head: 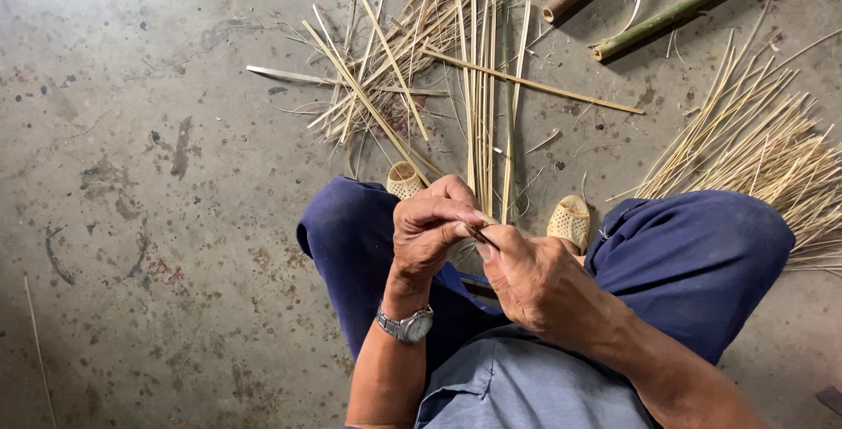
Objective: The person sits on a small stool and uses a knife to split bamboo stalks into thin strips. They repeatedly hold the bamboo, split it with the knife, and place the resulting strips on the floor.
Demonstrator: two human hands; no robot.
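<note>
1. Both hands meet in mid-frame above the knees. Left hand (430, 227) has its fingers curled and pinched on a thin bamboo strip (478, 234); right hand (535, 284) closes on the same strip from the near right side, thumb pressed to it. Hands touch each other at the strip.
2. Strip: narrow, flat, dark at the pinch point; its length beyond the fingers cannot be told.
3. Left wrist carries a metal wristwatch (406, 325), link band, silvery.
4. Dark blue trousers (693, 262) cover both knees; a grey-blue shirt hem sits nearest.
5. Pale woven-look sandals (570, 221) show between the knees, one left, one right.
6. Far of the hands: a loose, crossed heap of pale bamboo slivers (412, 52), straight and splintery, some running upright toward the feet.
7. Right: a fanned sheaf of similar slivers (754, 139), partly behind the right knee.
8. Far right: two round bamboo poles (684, 8), one green, one brownish.
9. Concrete floor (158, 183), grey, stained, speckled.
</note>
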